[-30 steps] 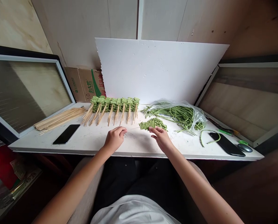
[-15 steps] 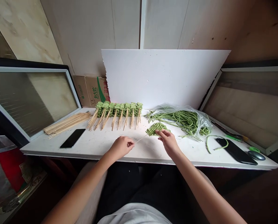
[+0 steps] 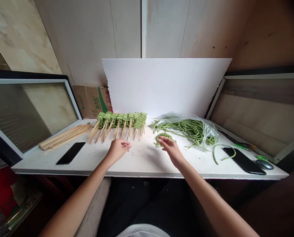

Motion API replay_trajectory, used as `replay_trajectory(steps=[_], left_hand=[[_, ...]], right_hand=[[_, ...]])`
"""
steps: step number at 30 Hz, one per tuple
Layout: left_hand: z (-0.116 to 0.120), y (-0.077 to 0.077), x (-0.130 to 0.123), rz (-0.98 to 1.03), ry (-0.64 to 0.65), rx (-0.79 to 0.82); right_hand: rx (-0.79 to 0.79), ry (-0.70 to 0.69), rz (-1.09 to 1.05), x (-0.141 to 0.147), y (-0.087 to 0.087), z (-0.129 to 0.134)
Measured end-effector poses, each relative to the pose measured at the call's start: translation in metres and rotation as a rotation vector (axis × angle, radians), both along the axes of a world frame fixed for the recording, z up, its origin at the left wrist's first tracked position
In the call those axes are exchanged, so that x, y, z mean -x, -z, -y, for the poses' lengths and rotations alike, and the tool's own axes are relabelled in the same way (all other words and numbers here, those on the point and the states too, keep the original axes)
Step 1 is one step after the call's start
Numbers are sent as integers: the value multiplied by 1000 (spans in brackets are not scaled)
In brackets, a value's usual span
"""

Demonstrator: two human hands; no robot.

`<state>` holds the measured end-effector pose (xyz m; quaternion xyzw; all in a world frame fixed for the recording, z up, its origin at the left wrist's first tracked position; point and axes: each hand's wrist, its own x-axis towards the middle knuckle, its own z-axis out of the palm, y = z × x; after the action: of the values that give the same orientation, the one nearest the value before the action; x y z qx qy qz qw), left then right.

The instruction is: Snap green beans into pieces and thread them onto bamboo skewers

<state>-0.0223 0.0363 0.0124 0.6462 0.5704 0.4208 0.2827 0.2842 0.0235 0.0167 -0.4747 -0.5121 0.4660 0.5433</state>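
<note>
My left hand [image 3: 117, 151] is closed in a pinch on the stick end of a bean skewer [image 3: 139, 121]. Its cut green pieces sit in a row at the far end, in front of the stacked bean skewers [image 3: 118, 118]; whether it touches them I cannot tell. My right hand [image 3: 170, 149] has its fingers stretched out and holds nothing that I can see. It hovers at a small pile of cut bean pieces [image 3: 164, 135], partly hiding them. Behind that pile, long green beans [image 3: 186, 126] spill from a clear plastic bag [image 3: 209, 130].
Bare bamboo skewers [image 3: 65, 136] lie at the left, behind a phone [image 3: 71, 153]. At the right are a loose bean [image 3: 214, 154], a black phone [image 3: 244, 160] and a dark rounded object [image 3: 264, 164]. A white board [image 3: 166, 87] stands at the back beside a cardboard box [image 3: 91, 100].
My left hand has carried the bean skewer leftward to the stacked skewers. My right hand has let go of its beans, uncovering the small pile. The view has shifted slightly.
</note>
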Motion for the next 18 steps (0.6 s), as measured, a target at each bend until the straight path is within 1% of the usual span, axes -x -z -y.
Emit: replay_trajectory(steps=[2, 4, 8, 10, 12, 15, 18], left_hand=[[-12, -6, 4, -36, -22, -2], [-21, -11, 6, -53, -34, 7], [-38, -24, 5, -101, -44, 39], [-46, -32, 3, -155, -52, 44], [-56, -40, -1, -193, -61, 48], [-76, -51, -9, -214, -59, 70], [-100, -61, -18, -224, -53, 97]], right_hand=[[-20, -12, 52, 3, 8, -3], [-95, -23, 133, 5, 18, 0], [-377, -19, 359, 5, 37, 24], [-516, -57, 459, 4, 46, 38], [-614, -103, 522, 2, 55, 51], [-719, -139, 573, 0, 62, 61], [-802, -131, 602, -1, 62, 64]])
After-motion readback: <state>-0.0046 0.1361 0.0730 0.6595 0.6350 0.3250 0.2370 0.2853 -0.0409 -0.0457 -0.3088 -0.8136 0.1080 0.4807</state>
